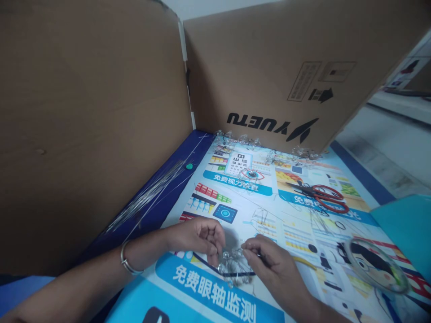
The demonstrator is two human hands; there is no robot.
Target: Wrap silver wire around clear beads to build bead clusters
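Observation:
My left hand [198, 237] and my right hand [269, 260] meet over a printed poster [242, 206] near the front of the table. Between them lies a small cluster of clear beads on thin wire [234, 267]. Both hands have their fingers curled and pinched on this bead-and-wire piece. A silver bangle [127, 260] circles my left wrist. A yellow-handled tool [305, 262] pokes out from under my right hand, its head hidden.
Red-handled scissors [325, 196] lie at the right middle. A bundle of thin wires [148, 197] lies along the left cardboard wall [84, 125]. Clear beaded pieces [235, 139] line the foot of the back carton [286, 67]. A roll of clear tape [375, 264] sits at right.

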